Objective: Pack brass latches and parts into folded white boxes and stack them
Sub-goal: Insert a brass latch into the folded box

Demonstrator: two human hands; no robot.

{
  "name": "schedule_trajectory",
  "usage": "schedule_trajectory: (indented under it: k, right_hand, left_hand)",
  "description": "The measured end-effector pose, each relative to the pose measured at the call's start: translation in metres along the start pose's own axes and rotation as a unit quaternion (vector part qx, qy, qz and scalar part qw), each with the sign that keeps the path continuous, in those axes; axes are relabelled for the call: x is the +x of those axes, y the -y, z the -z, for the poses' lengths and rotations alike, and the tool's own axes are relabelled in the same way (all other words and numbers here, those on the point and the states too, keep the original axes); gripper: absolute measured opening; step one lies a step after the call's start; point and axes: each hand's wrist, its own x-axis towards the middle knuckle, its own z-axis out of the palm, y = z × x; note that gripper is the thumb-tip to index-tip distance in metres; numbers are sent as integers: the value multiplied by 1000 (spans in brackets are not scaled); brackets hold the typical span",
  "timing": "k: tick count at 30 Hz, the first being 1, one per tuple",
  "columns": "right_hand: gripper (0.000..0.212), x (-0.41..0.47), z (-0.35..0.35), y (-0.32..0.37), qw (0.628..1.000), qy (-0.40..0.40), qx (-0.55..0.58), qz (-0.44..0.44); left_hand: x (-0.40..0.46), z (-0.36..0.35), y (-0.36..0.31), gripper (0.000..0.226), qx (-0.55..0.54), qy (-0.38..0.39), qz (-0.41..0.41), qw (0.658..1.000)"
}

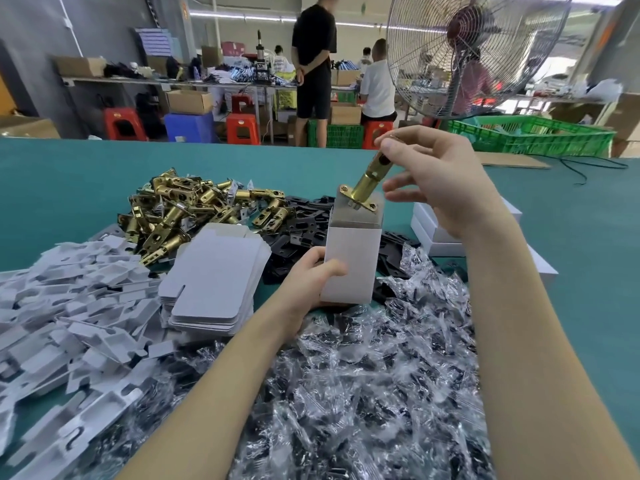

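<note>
Two hands: latch [369, 181]; box [351, 261], apparently open.

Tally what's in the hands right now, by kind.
Brass latch, held in the right hand: 1
Folded white box, held upright in the left hand: 1
Total: 2

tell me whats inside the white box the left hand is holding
The brass latch, pinched by the right hand, is entering faceplate-first at the open top of the white box. Its walls hide anything deeper.
</note>
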Motion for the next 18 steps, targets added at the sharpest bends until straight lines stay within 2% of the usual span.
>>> schedule_trajectory:
  k: [3, 5, 8, 10, 13, 15, 18]
  right_hand:
    - [8, -1, -4, 4, 999, 3, -32, 17]
    - [10, -1, -6, 5, 997, -19, -63, 46]
    - [7, -1, -5, 7, 983, -33, -149, 100]
    - [4, -1, -2, 9, 961, -6, -235, 143]
    - [13, -3, 3, 11, 914, 36, -361, 183]
    - [18, -5, 6, 12, 906, 66, -376, 185]
    - [19, -7, 6, 13, 914, 97, -349, 185]
  left_hand:
    - [0, 1, 0, 29, -8, 0, -2, 1000]
    - [0, 2, 1, 33, -6, 1, -5, 1000]
    - [-1, 1, 1, 52, -5, 11, -8, 1000]
    - [-1, 1, 0, 56, -15, 8, -12, 1000]
    - [-1, 3, 1, 46, -33, -4, -14, 999]
    - [-1, 3, 2, 48, -43, -2, -15, 999]
    - [-1, 3, 0, 59, -41, 3, -16, 999]
